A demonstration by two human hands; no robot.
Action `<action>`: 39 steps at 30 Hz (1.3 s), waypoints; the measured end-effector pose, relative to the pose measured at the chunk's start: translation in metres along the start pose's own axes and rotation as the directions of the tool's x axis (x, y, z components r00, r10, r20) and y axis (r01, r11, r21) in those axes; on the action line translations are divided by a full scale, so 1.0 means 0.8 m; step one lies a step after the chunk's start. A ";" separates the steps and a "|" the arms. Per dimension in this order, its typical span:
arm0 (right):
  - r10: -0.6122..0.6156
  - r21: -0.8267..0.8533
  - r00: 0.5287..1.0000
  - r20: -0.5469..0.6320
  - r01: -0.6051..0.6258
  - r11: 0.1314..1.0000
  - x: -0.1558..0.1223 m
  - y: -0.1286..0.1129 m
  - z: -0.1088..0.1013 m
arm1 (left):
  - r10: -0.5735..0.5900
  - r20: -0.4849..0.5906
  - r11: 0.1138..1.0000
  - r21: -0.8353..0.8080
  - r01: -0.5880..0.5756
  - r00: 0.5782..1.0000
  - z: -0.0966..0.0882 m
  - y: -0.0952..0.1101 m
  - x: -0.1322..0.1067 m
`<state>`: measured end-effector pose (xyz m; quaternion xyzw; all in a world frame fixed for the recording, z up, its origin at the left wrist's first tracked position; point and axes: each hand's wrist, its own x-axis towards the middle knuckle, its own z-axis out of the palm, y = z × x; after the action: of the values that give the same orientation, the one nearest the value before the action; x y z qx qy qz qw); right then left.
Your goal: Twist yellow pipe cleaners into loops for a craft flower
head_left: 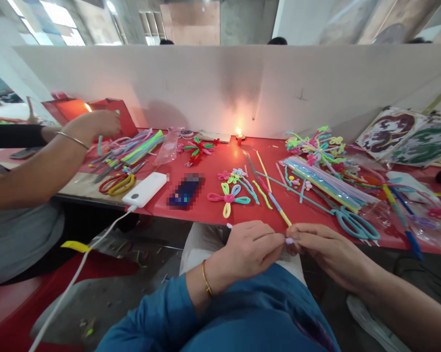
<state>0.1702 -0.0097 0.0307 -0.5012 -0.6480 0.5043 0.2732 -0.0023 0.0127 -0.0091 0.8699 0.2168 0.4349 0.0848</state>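
Note:
My left hand (255,247) and my right hand (321,247) meet in front of the table's near edge, fingertips closed on a lilac pipe cleaner (289,241). A small bit of it shows between the two hands, and a pale tip sticks out beyond the left knuckles; the fingers hide the rest. Just past my hands lies a flower of looped pipe cleaners (229,198) in pink, yellow, blue and teal. Beside it rest short blue and green pipe cleaner pieces (262,194) and a stick wrapped in coloured pipe cleaner (280,211), its near end close to my right fingers.
A lit candle (239,138) burns at the back of the red table (157,215). Teal scissors (355,224) and bagged pipe cleaners (326,181) lie right. A phone (186,191) and a cabled white power bank (145,189) lie left, near another person's arm (59,151).

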 end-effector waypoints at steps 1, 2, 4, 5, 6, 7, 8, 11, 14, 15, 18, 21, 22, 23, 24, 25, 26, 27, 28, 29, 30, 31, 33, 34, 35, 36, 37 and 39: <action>0.004 0.017 1.000 -0.006 -0.003 1.000 0.002 0.005 0.000 | -0.024 0.006 1.000 -0.016 0.024 1.000 0.001 -0.002 -0.001; -0.017 -0.031 1.000 -0.027 0.016 0.999 0.003 0.010 -0.001 | -0.073 0.016 0.996 -0.053 0.073 0.997 0.002 -0.003 -0.001; -0.182 -0.272 0.978 -0.103 0.148 0.951 0.005 0.017 -0.006 | -0.211 0.054 0.963 -0.161 0.217 0.976 0.002 -0.004 -0.002; -0.325 -0.427 0.938 -0.125 0.245 0.871 0.005 0.019 -0.008 | -0.281 0.082 0.929 -0.227 0.292 0.956 0.002 -0.004 -0.002; -0.476 -0.571 0.872 -0.113 0.335 0.749 0.004 0.021 -0.010 | -0.343 0.117 0.883 -0.297 0.363 0.932 0.002 -0.003 -0.002; -0.607 -0.685 0.792 -0.067 0.405 0.605 0.003 0.023 -0.011 | -0.395 0.162 0.825 -0.370 0.427 0.904 0.002 -0.002 -0.002; -0.699 -0.761 0.716 -0.006 0.450 0.468 0.002 0.023 -0.012 | -0.439 0.215 0.752 -0.443 0.488 0.872 0.002 -0.001 -0.001; -0.776 -0.846 0.617 0.130 0.478 0.238 -0.002 0.023 -0.013 | -0.535 0.395 0.466 -0.600 0.651 0.747 0.002 0.001 0.000; -0.775 -0.860 0.593 0.217 0.491 0.136 -0.003 0.020 -0.014 | -0.555 0.531 0.252 -0.626 0.738 0.640 0.003 0.001 0.001; -0.761 -0.860 0.600 0.248 0.498 0.112 -0.003 0.018 -0.015 | -0.545 0.561 0.226 -0.618 0.753 0.623 0.003 0.001 0.000; -0.676 -0.857 0.684 0.274 0.492 0.151 -0.003 0.012 -0.013 | -0.504 0.553 0.349 -0.573 0.742 0.664 0.001 0.001 -0.002; -0.464 -0.792 0.873 0.153 0.389 0.471 -0.007 0.010 -0.005 | -0.345 0.382 0.788 -0.378 0.486 0.857 0.001 0.002 -0.008; -0.341 -0.719 0.933 0.119 0.317 0.618 -0.009 0.012 -0.002 | -0.248 0.342 0.899 -0.268 0.347 0.906 0.002 0.002 -0.011; -0.206 -0.620 0.972 0.110 0.229 0.750 -0.011 0.016 0.001 | -0.155 0.325 0.962 -0.167 0.218 0.933 0.003 0.002 -0.013; -0.084 -0.511 0.989 0.122 0.135 0.849 -0.013 0.021 0.002 | -0.087 0.329 0.987 -0.097 0.125 0.940 0.005 0.002 -0.017; 0.007 -0.408 0.990 0.143 0.052 0.911 -0.015 0.026 0.002 | -0.056 0.339 0.995 -0.062 0.082 0.939 0.007 0.001 -0.020; 0.061 -0.326 0.986 0.153 -0.008 0.945 -0.018 0.033 0.001 | -0.055 0.351 0.995 -0.054 0.079 0.935 0.008 -0.002 -0.023; 0.083 -0.267 0.987 0.139 -0.043 0.963 -0.020 0.039 -0.002 | -0.080 0.367 0.992 -0.058 0.109 0.927 0.009 -0.004 -0.027; 0.085 -0.227 0.991 0.100 -0.060 0.972 -0.023 0.044 -0.006 | -0.123 0.387 0.985 -0.065 0.160 0.914 0.008 -0.008 -0.030; 0.078 -0.203 0.996 0.048 -0.067 0.977 -0.026 0.050 -0.011 | -0.177 0.407 0.973 -0.067 0.222 0.896 0.006 -0.012 -0.034; 0.069 -0.191 0.998 -0.007 -0.069 0.979 -0.030 0.054 -0.017 | -0.235 0.434 0.955 -0.061 0.289 0.870 0.003 -0.017 -0.038; 0.065 -0.187 0.996 -0.057 -0.074 0.979 -0.034 0.059 -0.022 | -0.284 0.454 0.937 -0.056 0.345 0.844 -0.002 -0.021 -0.042; 0.072 -0.199 0.990 -0.123 -0.096 0.975 -0.044 0.066 -0.031 | -0.353 0.492 0.901 -0.050 0.430 0.796 -0.012 -0.026 -0.049; 0.077 -0.213 0.987 -0.140 -0.106 0.971 -0.050 0.070 -0.033 | -0.367 0.504 0.890 -0.053 0.452 0.782 -0.016 -0.027 -0.052; 0.076 -0.228 0.986 -0.151 -0.110 0.968 -0.055 0.073 -0.033 | -0.374 0.513 0.885 -0.052 0.463 0.772 -0.019 -0.027 -0.055; 0.073 -0.239 0.985 -0.157 -0.109 0.965 -0.060 0.076 -0.031 | -0.373 0.514 0.888 -0.043 0.458 0.772 -0.021 -0.026 -0.057; 0.073 -0.238 0.984 -0.160 -0.110 0.965 -0.064 0.080 -0.028 | -0.366 0.505 0.900 -0.022 0.436 0.782 -0.021 -0.025 -0.060; 0.096 -0.185 0.983 -0.156 -0.124 0.975 -0.072 0.088 -0.016 | -0.328 0.454 0.938 0.054 0.342 0.828 -0.018 -0.024 -0.067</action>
<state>0.2278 -0.0587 -0.0214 -0.5963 -0.6435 0.4149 0.2414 -0.0476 0.0053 -0.0452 0.8946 0.3332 0.1997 0.2210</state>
